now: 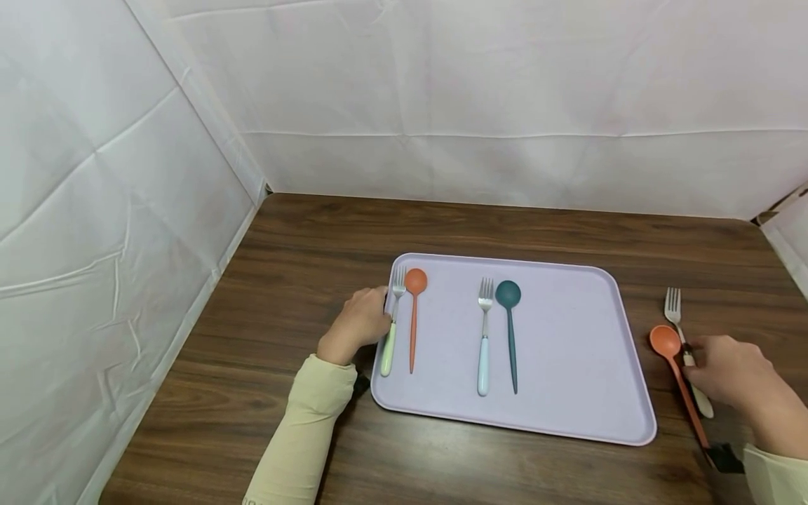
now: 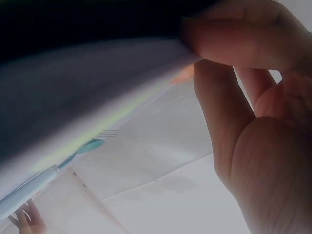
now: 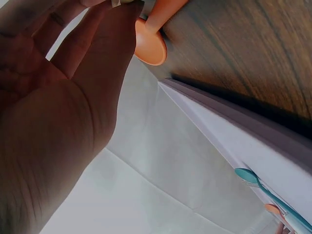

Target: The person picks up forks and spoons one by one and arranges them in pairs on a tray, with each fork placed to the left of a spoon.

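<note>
A lilac tray point(image 1: 568, 351) lies on the table. My left hand point(image 1: 362, 321) pinches its left rim between thumb and fingers; in the left wrist view the tray's edge point(image 2: 97, 97) runs up to the fingertips. On the tray, a fork with a pale green handle point(image 1: 388, 347) lies beside an orange spoon point(image 1: 414, 315). Further right are a fork with a light blue handle point(image 1: 483, 358) and a dark teal spoon point(image 1: 510, 326). Right of the tray, my right hand point(image 1: 732, 368) pinches the cream handle of a fork point(image 1: 674, 307). Another orange spoon point(image 1: 665, 341) lies close beside that fork.
Dark wood-grain table point(image 1: 284, 280) surrounds the tray. White cloth walls stand behind point(image 1: 473, 168) and to the left point(image 1: 95, 280), with another at the far right edge. A small black object point(image 1: 726, 457) is by my right wrist.
</note>
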{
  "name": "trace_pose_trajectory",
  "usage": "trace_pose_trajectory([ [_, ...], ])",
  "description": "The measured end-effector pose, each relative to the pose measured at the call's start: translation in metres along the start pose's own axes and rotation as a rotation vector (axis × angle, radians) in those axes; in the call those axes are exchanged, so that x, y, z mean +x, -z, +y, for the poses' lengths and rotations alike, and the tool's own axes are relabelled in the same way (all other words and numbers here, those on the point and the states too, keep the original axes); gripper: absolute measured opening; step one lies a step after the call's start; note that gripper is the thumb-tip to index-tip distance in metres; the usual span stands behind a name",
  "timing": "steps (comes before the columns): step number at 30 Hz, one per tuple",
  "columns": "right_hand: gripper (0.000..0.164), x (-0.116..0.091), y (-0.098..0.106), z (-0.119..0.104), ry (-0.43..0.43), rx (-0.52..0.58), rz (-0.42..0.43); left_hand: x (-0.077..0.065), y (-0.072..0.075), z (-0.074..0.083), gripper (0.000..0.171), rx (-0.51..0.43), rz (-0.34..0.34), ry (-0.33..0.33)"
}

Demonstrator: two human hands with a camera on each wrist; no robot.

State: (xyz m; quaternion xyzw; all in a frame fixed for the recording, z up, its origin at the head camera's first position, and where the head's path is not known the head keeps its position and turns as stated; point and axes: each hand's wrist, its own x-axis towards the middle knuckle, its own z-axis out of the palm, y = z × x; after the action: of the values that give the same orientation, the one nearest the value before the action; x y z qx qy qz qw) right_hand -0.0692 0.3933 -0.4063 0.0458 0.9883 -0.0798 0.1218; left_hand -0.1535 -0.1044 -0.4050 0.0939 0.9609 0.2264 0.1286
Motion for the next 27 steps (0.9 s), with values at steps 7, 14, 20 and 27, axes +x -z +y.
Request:
trace_pose_trajectory([
  [7, 0.048, -0.002, 0.0, 0.001, 0.004, 0.023, 0.011, 0.001, 0.0, -0.001, 0.031, -0.003, 0.002, 0.006],
  [14, 0.048, -0.006, 0.003, -0.006, 0.002, 0.029, 0.028, 0.002, -0.001, -0.002, 0.03, -0.007, 0.002, 0.006],
  [20, 0.045, -0.01, 0.006, -0.015, 0.009, 0.039, 0.058, 0.002, -0.002, -0.002, 0.031, -0.001, 0.0, 0.006],
  [27, 0.045, -0.014, 0.007, -0.026, 0.059, 0.063, 0.089, 0.002, -0.001, -0.001, 0.032, -0.006, -0.005, 0.015],
])
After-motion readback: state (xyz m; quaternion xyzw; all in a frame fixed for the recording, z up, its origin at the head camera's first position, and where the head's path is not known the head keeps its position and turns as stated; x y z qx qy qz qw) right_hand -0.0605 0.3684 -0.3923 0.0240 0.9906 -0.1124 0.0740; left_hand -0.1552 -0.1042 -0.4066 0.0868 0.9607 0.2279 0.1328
